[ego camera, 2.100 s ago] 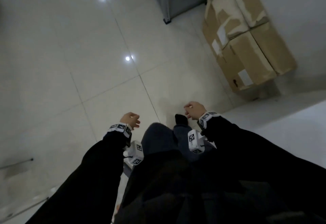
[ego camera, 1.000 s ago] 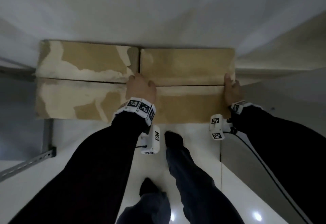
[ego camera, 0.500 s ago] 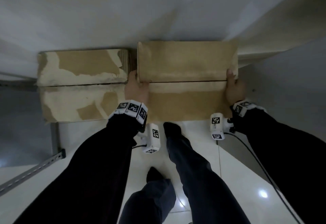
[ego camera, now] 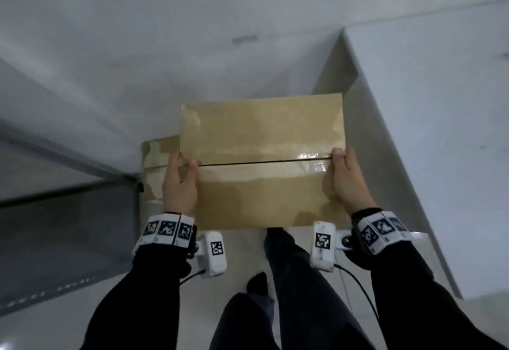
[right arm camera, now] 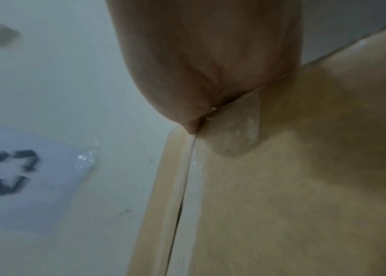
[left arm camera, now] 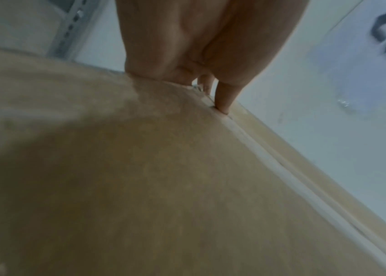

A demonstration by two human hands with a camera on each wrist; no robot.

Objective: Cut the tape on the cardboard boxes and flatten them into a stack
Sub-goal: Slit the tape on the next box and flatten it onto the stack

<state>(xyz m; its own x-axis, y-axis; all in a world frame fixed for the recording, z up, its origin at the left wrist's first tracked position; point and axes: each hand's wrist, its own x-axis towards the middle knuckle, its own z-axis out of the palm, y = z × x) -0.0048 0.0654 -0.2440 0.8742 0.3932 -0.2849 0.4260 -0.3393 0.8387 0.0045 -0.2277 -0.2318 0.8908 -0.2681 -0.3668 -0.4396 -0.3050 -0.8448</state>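
Note:
A brown cardboard box (ego camera: 261,184) hangs in front of me, held between both hands. Clear glossy tape (ego camera: 311,157) runs along its top centre seam, which shows as a dark slit. My left hand (ego camera: 183,168) grips the box's left end with the thumb lying on top by the seam. My right hand (ego camera: 341,157) grips the right end. In the left wrist view the fingers (left arm camera: 222,99) press at the seam of the box (left arm camera: 140,186). The right wrist view shows the box (right arm camera: 305,186) and a tape end (right arm camera: 239,130). A second, torn-faced box (ego camera: 154,162) sits lower left, mostly hidden.
A grey metal shelf unit (ego camera: 68,225) stands at the left. A white block or counter (ego camera: 440,157) fills the right side, and a white wall is ahead. My legs (ego camera: 289,281) are below the box on the tiled floor. A recycling-symbol label (right arm camera: 10,171) is on the white surface.
I walked up to the two boxes, took hold of the right one at both ends, and have lifted it up and away from the torn box.

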